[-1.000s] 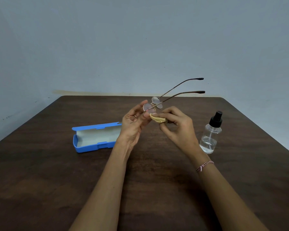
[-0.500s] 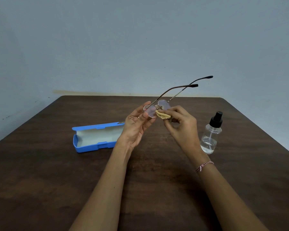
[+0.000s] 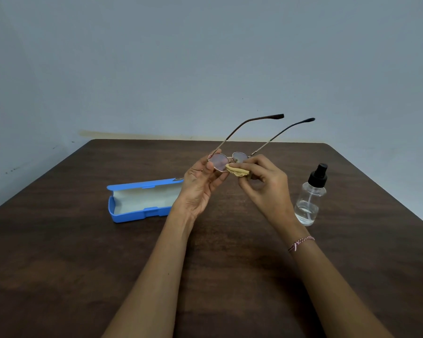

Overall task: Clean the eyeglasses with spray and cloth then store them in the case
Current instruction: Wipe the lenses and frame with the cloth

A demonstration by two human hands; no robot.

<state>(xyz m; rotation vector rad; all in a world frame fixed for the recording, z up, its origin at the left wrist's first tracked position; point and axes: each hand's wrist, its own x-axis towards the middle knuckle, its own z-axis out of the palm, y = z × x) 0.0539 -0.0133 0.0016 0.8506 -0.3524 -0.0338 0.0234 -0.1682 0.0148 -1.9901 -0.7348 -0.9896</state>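
Above the middle of the bench (image 3: pixel 83 264), the left hand (image 3: pixel 199 189) has its grip pinched on the eyeglasses (image 3: pixel 219 161) at one lens rim, with the temples unfolded toward the far edge. The right hand (image 3: pixel 266 184) has its grip clamped on the yellow cloth (image 3: pixel 237 171) against the lenses. The open blue case (image 3: pixel 132 215) lies just beside the left hand, its long axis across the bench. The spray bottle (image 3: pixel 309 201) stands to the right.

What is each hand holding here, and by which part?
The left hand holds the eyeglasses by the outer edge of one lens rim, near the hinge; the right hand pinches the tan cloth against the frame.

case (image 3: pixel 132 215) right end: behind left hand (image 3: pixel 198 189) | forearms (image 3: pixel 156 276): cut by bottom edge
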